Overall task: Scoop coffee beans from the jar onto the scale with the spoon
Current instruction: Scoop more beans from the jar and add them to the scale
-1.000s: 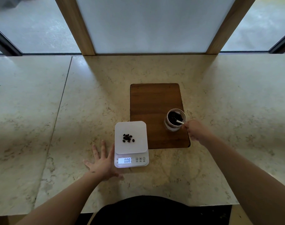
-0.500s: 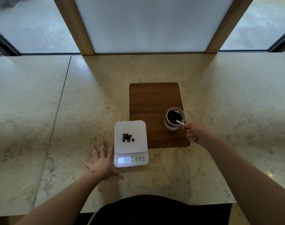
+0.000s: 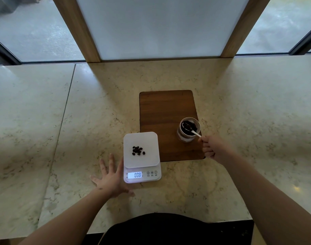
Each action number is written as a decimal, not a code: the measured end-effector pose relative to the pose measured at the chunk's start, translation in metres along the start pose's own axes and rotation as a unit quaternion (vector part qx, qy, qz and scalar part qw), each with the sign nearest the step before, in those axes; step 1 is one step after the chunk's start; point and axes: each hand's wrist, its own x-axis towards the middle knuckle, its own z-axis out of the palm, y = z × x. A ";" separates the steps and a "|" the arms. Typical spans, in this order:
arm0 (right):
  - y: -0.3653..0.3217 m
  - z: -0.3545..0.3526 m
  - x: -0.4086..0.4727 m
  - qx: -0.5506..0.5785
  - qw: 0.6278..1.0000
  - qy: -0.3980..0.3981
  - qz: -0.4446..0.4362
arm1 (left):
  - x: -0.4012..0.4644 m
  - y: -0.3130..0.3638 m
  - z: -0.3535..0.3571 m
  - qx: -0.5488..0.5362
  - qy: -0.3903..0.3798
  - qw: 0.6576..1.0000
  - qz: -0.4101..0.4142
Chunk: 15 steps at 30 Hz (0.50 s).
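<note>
A white digital scale (image 3: 147, 140) stands on the marble counter, its display lit. A small pile of coffee beans (image 3: 138, 150) lies on its platform. To its right, a glass jar (image 3: 185, 137) of dark beans stands on a wooden board (image 3: 161, 110). My right hand (image 3: 213, 147) pinches the handle of a white spoon (image 3: 195, 133), whose bowl sits in the jar's mouth with beans in it. My left hand (image 3: 110, 177) lies flat on the counter, fingers spread, touching the scale's left edge.
The marble counter (image 3: 80, 121) runs wide to both sides, with a seam on the left. A wood-framed white panel (image 3: 160, 27) and windows stand along the far edge. My dark-clothed body is at the near edge.
The spoon's bowl has risen from down among the beans to the jar's mouth, now loaded with beans. My left hand and the scale have stayed put.
</note>
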 end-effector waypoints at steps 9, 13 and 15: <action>0.011 0.006 -0.003 -0.150 0.978 0.085 -0.116 | -0.002 0.002 -0.001 0.005 -0.003 1.000 -0.004; 0.015 0.007 -0.008 -0.288 0.923 0.147 -0.209 | -0.002 0.003 -0.001 0.006 -0.005 1.000 -0.006; 0.017 0.007 -0.010 -0.341 0.889 0.161 -0.258 | -0.002 0.002 -0.001 0.007 -0.006 1.000 -0.009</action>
